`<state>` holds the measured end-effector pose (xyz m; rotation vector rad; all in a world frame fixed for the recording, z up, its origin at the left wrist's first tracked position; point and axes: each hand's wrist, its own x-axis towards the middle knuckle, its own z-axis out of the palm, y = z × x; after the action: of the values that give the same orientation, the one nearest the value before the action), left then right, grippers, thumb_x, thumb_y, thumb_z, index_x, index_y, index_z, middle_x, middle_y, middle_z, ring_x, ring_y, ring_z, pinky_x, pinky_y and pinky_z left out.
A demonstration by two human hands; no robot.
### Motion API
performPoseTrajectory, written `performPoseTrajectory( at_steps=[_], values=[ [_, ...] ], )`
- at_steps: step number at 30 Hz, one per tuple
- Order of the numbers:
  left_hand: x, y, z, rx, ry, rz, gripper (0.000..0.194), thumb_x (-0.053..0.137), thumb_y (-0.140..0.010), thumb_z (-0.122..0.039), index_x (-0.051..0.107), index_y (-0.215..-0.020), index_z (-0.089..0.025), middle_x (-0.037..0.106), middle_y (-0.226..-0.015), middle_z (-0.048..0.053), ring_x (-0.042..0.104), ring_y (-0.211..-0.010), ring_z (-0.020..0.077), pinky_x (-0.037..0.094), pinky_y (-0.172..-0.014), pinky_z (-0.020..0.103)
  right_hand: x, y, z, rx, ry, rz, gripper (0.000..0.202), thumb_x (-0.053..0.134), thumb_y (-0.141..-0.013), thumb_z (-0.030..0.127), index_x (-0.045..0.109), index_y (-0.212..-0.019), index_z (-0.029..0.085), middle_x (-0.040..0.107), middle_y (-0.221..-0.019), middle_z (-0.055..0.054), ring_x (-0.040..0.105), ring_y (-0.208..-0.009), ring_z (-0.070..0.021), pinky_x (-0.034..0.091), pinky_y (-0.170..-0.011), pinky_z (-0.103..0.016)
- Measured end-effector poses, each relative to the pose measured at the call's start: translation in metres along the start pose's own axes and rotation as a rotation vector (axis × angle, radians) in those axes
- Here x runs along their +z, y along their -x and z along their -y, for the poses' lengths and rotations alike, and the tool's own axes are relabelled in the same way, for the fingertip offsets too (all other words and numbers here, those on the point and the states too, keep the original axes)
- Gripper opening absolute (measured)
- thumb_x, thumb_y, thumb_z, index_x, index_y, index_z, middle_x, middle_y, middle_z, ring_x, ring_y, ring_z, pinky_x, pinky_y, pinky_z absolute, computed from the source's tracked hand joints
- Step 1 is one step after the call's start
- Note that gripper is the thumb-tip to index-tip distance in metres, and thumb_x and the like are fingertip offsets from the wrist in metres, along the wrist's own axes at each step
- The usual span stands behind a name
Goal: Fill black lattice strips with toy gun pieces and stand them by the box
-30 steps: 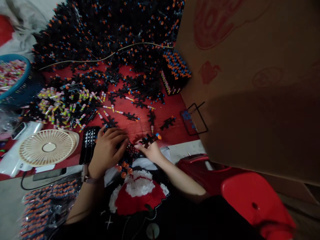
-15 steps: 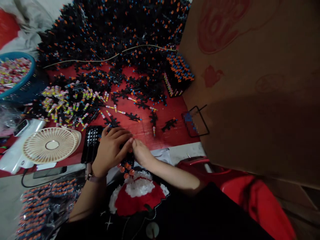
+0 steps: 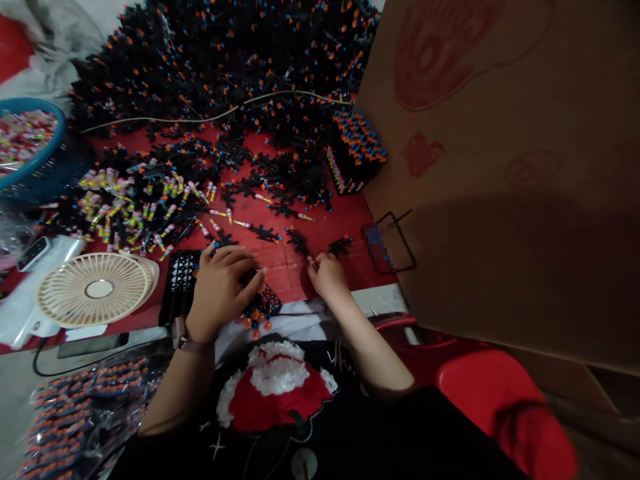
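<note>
My left hand [image 3: 223,287] curls over a bunch of black toy guns with orange tips [image 3: 257,319], thumb pressed to their right side; much of the bunch is hidden. Under it lies a black lattice tray [image 3: 180,283]. Farther right, my right hand [image 3: 329,275] pinches the near end of a black toy gun [image 3: 299,241], where a small candy tube is fitted. Close to these fingers, another toy gun [image 3: 341,244] lies on the red tabletop [image 3: 285,270].
Loose toy guns [image 3: 230,60] are heaped at the back. A packed black crate [image 3: 357,150] stands by a cardboard box [image 3: 475,200]. To the left are a blue basket [image 3: 30,173] of candy tubes, a fan [image 3: 97,288] and bagged toys [image 3: 85,413].
My right hand has left my left hand's side, moved right and taken hold of the tube end of a toy gun, which has tilted. My left hand stays over the tray.
</note>
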<state>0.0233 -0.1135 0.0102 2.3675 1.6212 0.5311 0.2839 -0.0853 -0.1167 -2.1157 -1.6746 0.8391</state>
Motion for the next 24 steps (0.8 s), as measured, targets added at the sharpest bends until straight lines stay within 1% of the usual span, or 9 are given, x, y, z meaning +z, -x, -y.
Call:
performPoseTrajectory(
  at_steps=[3, 5, 8, 10, 12, 14, 18, 21, 24],
  values=[
    [0.0, 0.0, 0.0, 0.002, 0.005, 0.01, 0.026, 0.065, -0.106, -0.047, 0.082, -0.104, -0.028, 0.085, -0.124, 0.004, 0.072, -0.127, 0.0324, 0.035, -0.123, 0.062, 0.014, 0.003, -0.009, -0.06, -0.333, 0.024, 0.021, 0.075, -0.091, 0.029, 0.055, -0.086, 0.024, 0.071, -0.088, -0.005, 0.069, -0.081, -0.0219, 0.055, -0.077, -0.032],
    [-0.001, 0.001, 0.0, 0.006, 0.002, 0.009, 0.028, 0.065, -0.106, -0.048, 0.083, -0.105, -0.027, 0.085, -0.123, 0.004, 0.072, -0.126, 0.033, 0.036, -0.122, 0.063, 0.027, 0.011, -0.01, -0.101, -0.627, 0.117, 0.029, 0.081, -0.084, 0.036, 0.056, -0.096, 0.026, 0.069, -0.081, 0.002, 0.068, -0.074, -0.0197, 0.057, -0.073, -0.031],
    [0.0, 0.002, 0.0, 0.001, -0.004, -0.005, 0.029, 0.064, -0.106, -0.048, 0.083, -0.104, -0.028, 0.086, -0.121, 0.004, 0.072, -0.124, 0.0332, 0.037, -0.122, 0.063, 0.049, 0.03, -0.002, -0.216, -0.914, 0.281, 0.053, 0.088, -0.081, 0.042, 0.058, -0.122, 0.028, 0.076, -0.093, 0.0, 0.074, -0.084, -0.0218, 0.061, -0.079, -0.035],
    [0.001, 0.002, 0.0, -0.009, -0.004, -0.009, 0.028, 0.064, -0.105, -0.048, 0.083, -0.103, -0.029, 0.086, -0.121, 0.004, 0.072, -0.124, 0.0328, 0.036, -0.122, 0.063, 0.063, 0.04, 0.004, -0.309, -0.941, 0.343, 0.046, 0.085, -0.088, 0.046, 0.063, -0.124, 0.027, 0.079, -0.102, -0.004, 0.076, -0.091, -0.0236, 0.062, -0.083, -0.038],
    [0.001, 0.001, -0.001, -0.015, -0.002, -0.006, 0.027, 0.064, -0.104, -0.048, 0.083, -0.102, -0.029, 0.086, -0.121, 0.004, 0.072, -0.125, 0.0329, 0.036, -0.122, 0.063, 0.074, 0.045, 0.006, -0.378, -0.881, 0.353, 0.031, 0.078, -0.096, 0.05, 0.069, -0.112, 0.025, 0.079, -0.102, -0.006, 0.075, -0.089, -0.0236, 0.062, -0.084, -0.039],
    [0.001, 0.001, -0.001, -0.016, -0.002, -0.003, 0.028, 0.063, -0.104, -0.049, 0.083, -0.102, -0.029, 0.085, -0.122, 0.004, 0.072, -0.126, 0.0331, 0.036, -0.123, 0.063, 0.078, 0.045, 0.006, -0.43, -0.79, 0.318, 0.028, 0.074, -0.101, 0.051, 0.07, -0.104, 0.023, 0.078, -0.095, -0.006, 0.072, -0.083, -0.0227, 0.061, -0.083, -0.038],
    [0.0, 0.002, -0.001, -0.005, -0.003, -0.001, 0.03, 0.063, -0.105, -0.05, 0.083, -0.104, -0.029, 0.085, -0.122, 0.004, 0.072, -0.126, 0.0342, 0.035, -0.123, 0.064, 0.068, 0.041, 0.008, -0.569, -0.529, 0.232, 0.018, 0.069, -0.106, 0.039, 0.071, -0.101, 0.022, 0.077, -0.098, -0.008, 0.072, -0.093, -0.0248, 0.059, -0.088, -0.037],
    [0.0, 0.002, -0.001, 0.0, 0.006, 0.001, 0.031, 0.063, -0.105, -0.051, 0.083, -0.105, -0.028, 0.085, -0.122, 0.005, 0.072, -0.126, 0.0347, 0.034, -0.124, 0.065, 0.057, 0.045, 0.026, -0.636, -0.216, 0.303, 0.009, 0.067, -0.103, 0.023, 0.073, -0.109, 0.019, 0.079, -0.107, -0.012, 0.073, -0.096, -0.0262, 0.057, -0.088, -0.035],
    [0.0, 0.0, -0.001, -0.002, 0.01, 0.002, 0.031, 0.062, -0.106, -0.051, 0.082, -0.105, -0.029, 0.085, -0.123, 0.005, 0.071, -0.127, 0.0343, 0.033, -0.124, 0.065, 0.053, 0.052, 0.048, -0.637, 0.032, 0.405, 0.026, 0.066, -0.096, 0.009, 0.073, -0.121, 0.015, 0.079, -0.117, -0.017, 0.076, -0.098, -0.0272, 0.056, -0.089, -0.034]
  ],
)
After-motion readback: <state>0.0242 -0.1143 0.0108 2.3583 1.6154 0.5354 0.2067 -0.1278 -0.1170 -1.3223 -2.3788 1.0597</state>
